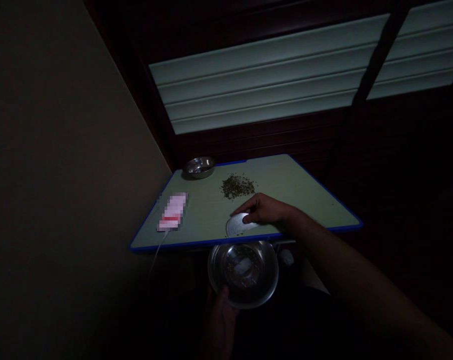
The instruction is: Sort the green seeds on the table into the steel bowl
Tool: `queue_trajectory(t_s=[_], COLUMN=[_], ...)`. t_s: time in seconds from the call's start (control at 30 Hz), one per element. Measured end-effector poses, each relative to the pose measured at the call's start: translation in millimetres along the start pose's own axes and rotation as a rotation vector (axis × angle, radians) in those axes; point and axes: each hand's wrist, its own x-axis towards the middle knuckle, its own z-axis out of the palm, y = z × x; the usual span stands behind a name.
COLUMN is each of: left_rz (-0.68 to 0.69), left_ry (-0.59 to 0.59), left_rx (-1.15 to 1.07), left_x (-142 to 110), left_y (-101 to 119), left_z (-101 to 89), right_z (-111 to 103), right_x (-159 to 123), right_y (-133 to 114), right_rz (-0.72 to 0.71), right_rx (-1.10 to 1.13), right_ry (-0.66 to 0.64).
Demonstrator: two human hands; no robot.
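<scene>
My right hand (262,209) pinches a thin white flat piece with a rounded edge (237,225), which rests on the pale folding table near its front edge. A few dark grains lie beside this piece. Just below that edge, my left hand (222,307) grips the rim of a metal bowl (266,280), thumb on the near left side. A few small grains and a pale patch show in the bowl; whether the patch is a reflection I cannot tell. Beyond my right hand spreads a loose pile of small greenish-brown grains (237,186), with some whitish bits among them.
A smaller metal bowl (199,168) stands at the table's far left corner. A lit phone (173,211) with a cable (158,257) lies along the left side. Blue trim edges the tabletop (305,200). A wall is close on the left; dark slatted panels rise behind. The room is dim.
</scene>
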Motion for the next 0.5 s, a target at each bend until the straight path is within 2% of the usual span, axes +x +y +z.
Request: queue_trajectory(t_s=[0.13, 0.5], left_rz=[-0.001, 0.004], left_ry=[-0.005, -0.007], left_rx=[-0.04, -0.009], left_x=[3.8, 2.5], left_y=[-2.3, -2.1], left_z=[-3.4, -4.6], right_z=[-2.5, -4.7], right_x=[0.7, 2.7], right_y=[-0.8, 1.4], right_rz=[0.032, 0.105], right_rx=[0.065, 0.162], right_ry=[-0.143, -0.1])
